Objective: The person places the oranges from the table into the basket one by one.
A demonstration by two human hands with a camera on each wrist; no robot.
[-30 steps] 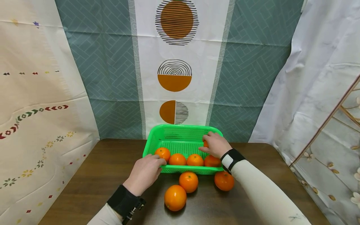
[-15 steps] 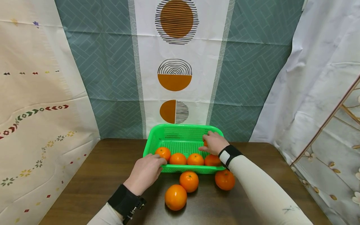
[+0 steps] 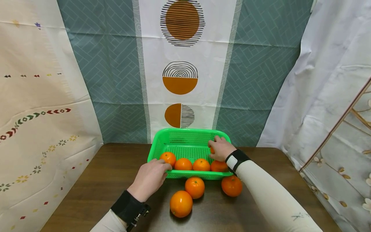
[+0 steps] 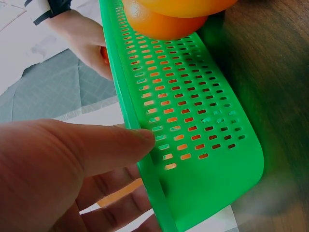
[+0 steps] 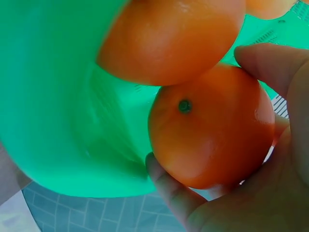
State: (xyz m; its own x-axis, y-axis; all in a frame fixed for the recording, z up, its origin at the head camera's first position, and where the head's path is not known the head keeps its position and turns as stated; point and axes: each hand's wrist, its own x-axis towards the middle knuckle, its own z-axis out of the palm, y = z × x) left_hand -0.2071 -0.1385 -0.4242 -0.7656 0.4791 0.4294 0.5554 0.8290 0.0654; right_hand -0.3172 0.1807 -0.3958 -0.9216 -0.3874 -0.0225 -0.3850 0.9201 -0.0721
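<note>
A green plastic basket (image 3: 191, 175) with slotted walls stands on the table. My left hand (image 3: 150, 178) pinches its near rim at the left corner, thumb outside and fingers over the inner side, as the left wrist view shows. Inside the basket, a row of several oranges (image 3: 183, 164) lies along the near wall. At the right end, my right hand (image 3: 222, 149) holds another orange (image 5: 212, 128), fingers curled round it and thumb at its edge. That orange sits against the row's rightmost orange (image 5: 174, 41); the head view mostly hides it behind the hand.
In front of the basket, two oranges (image 3: 181, 204) lie close together on the brown wooden table (image 3: 95, 193). A third loose orange (image 3: 232, 186) sits by the basket's right front corner, beneath the right forearm. Patterned cloth (image 3: 185, 48) hangs behind and at both sides.
My right thumb has drawn in toward the fingers around the orange. The right wrist has turned slightly. My left hand stays on the rim, and the other oranges keep their places.
</note>
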